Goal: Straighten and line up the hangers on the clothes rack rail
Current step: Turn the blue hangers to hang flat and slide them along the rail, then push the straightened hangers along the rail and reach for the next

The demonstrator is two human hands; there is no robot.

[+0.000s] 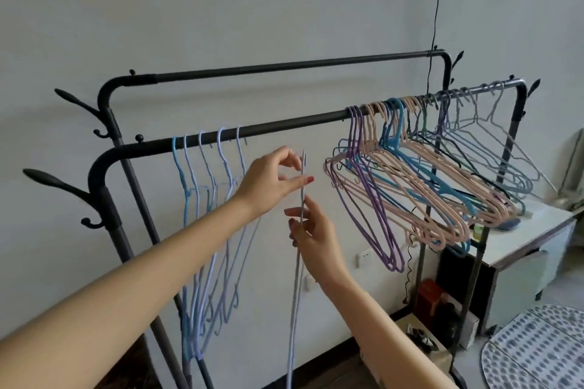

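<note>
Hangers are split into two bunches on the front rail: five pale blue ones hung neatly near the left end, and a messy fan of purple, pink and blue ones crowded toward the right, tilted and overlapping. One more pale hanger is held edge-on in the gap between the bunches, off the rail, with its hook just below the bar.

The hook end is pinched by the left hand between thumb and fingertips, and the neck lower down is gripped by the right hand, fingers curled round the wire. So both hands are closed on the same hanger and nothing else is being touched.

What could go wrong from here, as a guess:
- The hook could be missed, since it's seen edge-on and the bar is above it. If the grip is let go early, the hanger would likely be dropped to the floor.
- The thin wire could be twisted in that two-point pinch, so it ends up hung crooked.
- The right bunch looks tangled. If one is pulled out carelessly, its neighbours could be dragged along or knocked off.
- The black cable hanging by the rack's right end could be snagged.
</note>
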